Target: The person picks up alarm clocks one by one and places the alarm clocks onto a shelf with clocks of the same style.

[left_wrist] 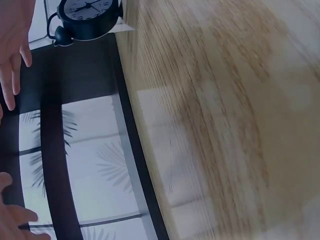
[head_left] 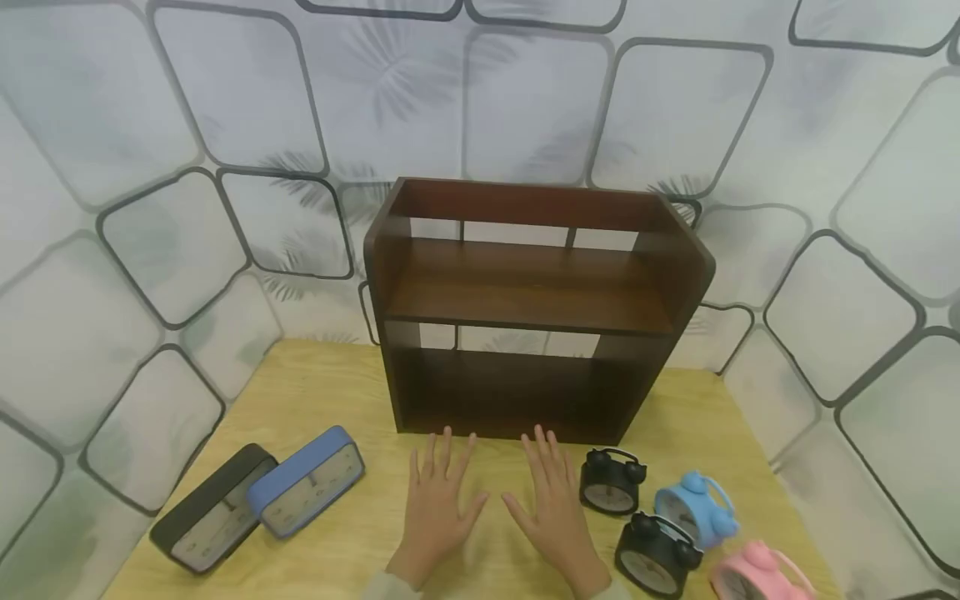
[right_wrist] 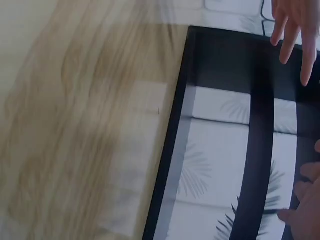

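My left hand (head_left: 437,508) and right hand (head_left: 553,510) are side by side in the head view, fingers straight and spread, holding nothing. Just beyond the fingertips stands a dark brown two-tier wooden shelf (head_left: 531,323). Nearest to the right hand is a black twin-bell alarm clock (head_left: 609,482), with a second black alarm clock (head_left: 654,554) in front of it. To their right are a light blue alarm clock (head_left: 697,510) and a pink one (head_left: 759,573). Left of the left hand lie a blue rectangular clock (head_left: 307,482) and a black rectangular clock (head_left: 217,510), close together. Whether the hands touch the table cannot be told.
Everything stands on a light wood-patterned table (head_left: 337,558). Patterned wall covering (head_left: 536,108) closes off the back and both sides. Through the shelf's open back the wall shows. The table's surface lies in front of the shelf, between the two clock groups.
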`<state>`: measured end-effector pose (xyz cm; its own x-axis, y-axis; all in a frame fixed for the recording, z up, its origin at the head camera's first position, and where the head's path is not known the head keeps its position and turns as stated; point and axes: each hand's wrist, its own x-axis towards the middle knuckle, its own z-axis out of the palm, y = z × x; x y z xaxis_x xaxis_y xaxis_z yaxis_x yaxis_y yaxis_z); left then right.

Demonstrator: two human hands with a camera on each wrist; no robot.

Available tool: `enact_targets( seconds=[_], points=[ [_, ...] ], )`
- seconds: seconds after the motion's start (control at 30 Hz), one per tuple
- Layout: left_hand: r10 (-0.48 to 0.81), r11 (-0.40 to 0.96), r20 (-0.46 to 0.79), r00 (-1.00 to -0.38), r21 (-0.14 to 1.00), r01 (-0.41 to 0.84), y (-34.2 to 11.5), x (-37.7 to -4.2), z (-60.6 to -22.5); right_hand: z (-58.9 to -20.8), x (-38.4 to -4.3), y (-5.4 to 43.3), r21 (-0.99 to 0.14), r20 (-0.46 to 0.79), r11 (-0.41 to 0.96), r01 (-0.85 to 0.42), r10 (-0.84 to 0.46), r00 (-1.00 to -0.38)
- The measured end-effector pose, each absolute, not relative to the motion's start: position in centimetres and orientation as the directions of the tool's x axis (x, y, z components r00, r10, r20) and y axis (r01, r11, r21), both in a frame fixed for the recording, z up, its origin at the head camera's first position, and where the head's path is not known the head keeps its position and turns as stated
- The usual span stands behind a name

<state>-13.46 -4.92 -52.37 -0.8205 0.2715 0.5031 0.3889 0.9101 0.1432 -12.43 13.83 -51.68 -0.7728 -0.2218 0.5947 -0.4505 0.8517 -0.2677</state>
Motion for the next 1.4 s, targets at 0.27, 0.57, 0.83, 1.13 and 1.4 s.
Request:
enact_targets(
  seconds=[0.27,0.57,0.83,1.13,1.4],
  points=[
    [0.287,0.847,0.702,-0.652,0.133,0.515,-5.7,-15.1,-51.5,-50.0,-12.9,15.9,-0.238,0.629,0.835,-0.497,-0.257,-0.734],
    [0.233,0.805,0.81,-0.539,0.15,0.574,-7.0,-18.0,-48.9,-48.6,-14.3,19.2,-0.233,0.677,0.836,-0.496,-0.227,-0.7],
    [0.106,0.774,0.865,-0.49,0.238,0.587,-8.7,-20.5,-47.1,-48.2,-14.8,23.0,-0.25,0.717,0.834,-0.491,-0.182,-0.673],
    [-0.122,0.758,0.847,-0.517,0.416,0.503,-10.9,-22.7,-44.8,-48.2,-14.6,25.7,-0.278,0.617,0.869,-0.409,-0.165,-0.77],
    [-0.232,0.578,0.59,-0.774,0.723,0.378,-11.9,-24.4,-42.4,-48.8,-14.7,26.6,-0.35,0.438,0.884,-0.31,-0.139,-0.888]
  ],
)
